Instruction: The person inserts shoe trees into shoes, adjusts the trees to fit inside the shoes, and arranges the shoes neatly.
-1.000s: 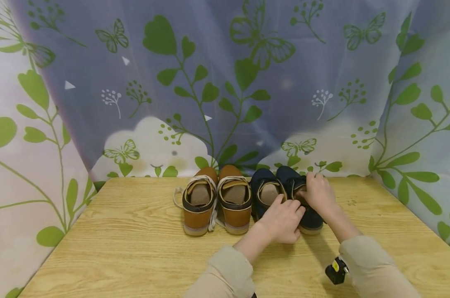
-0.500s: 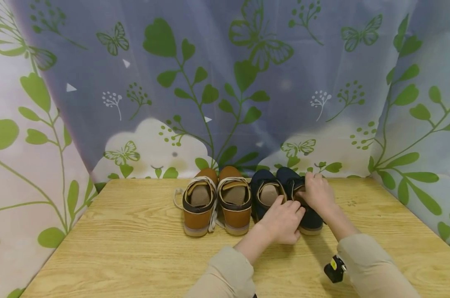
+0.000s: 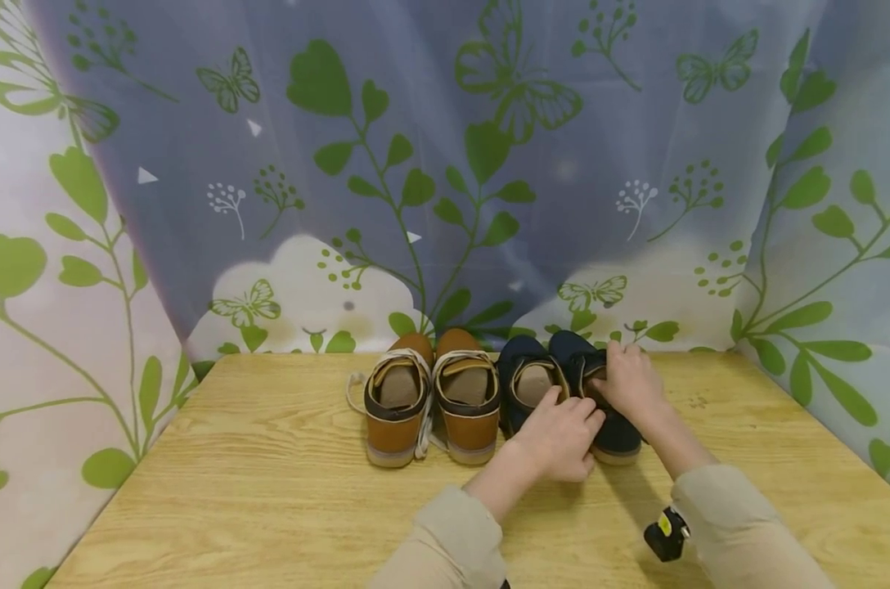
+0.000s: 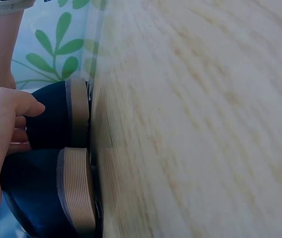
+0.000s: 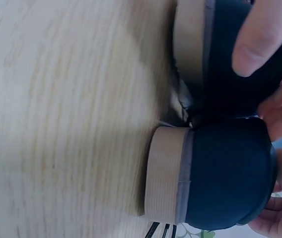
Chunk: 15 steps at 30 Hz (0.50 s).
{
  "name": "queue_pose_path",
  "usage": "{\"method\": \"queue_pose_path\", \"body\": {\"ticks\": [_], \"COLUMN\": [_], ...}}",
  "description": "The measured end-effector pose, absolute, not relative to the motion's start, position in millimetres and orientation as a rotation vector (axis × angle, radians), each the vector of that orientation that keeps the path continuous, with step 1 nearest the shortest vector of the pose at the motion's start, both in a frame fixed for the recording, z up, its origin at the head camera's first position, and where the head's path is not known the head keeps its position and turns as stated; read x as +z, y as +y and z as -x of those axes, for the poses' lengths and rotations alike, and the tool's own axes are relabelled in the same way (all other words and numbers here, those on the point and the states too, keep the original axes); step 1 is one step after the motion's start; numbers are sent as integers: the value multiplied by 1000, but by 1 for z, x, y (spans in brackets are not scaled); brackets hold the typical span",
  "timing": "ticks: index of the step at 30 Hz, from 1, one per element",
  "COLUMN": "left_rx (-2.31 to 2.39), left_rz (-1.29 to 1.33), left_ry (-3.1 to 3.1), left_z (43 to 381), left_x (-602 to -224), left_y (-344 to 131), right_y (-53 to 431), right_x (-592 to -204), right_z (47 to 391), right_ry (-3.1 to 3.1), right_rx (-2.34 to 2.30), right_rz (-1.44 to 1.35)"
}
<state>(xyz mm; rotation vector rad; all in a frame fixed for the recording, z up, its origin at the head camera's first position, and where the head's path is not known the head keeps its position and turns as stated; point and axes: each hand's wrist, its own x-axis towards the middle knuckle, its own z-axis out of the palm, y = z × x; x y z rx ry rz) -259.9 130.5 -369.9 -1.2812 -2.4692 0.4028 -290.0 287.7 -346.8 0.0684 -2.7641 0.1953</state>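
Observation:
Two navy shoes with tan soles stand side by side, toes toward the back. My left hand is over the heel of the left navy shoe, its fingers curled at the collar between the two shoes. In the left wrist view its thumb overlaps the heel of the right navy shoe. At the outer side of the right shoe, my right hand grips the collar near the laces, fingertips reaching into the opening. Both soles show low at the wooden surface in the right wrist view.
A pair of brown shoes with loose cream laces stands directly left of the navy pair. All rest on a wooden tabletop. Patterned fabric hangs behind and at both sides. A black device is by the right cuff.

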Motion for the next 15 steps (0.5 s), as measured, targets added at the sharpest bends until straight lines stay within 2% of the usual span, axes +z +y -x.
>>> {"method": "queue_pose_path", "body": {"ticks": [15], "left_rx": [207], "left_rz": [1353], "left_ry": [-2515], "left_z": [258], "left_x": [-360], "left_y": [114], "right_y": [302], "right_x": [-341], "right_z": [277], "right_ry": [-2798], "right_rx": [213], "right_rz": [-87]}}
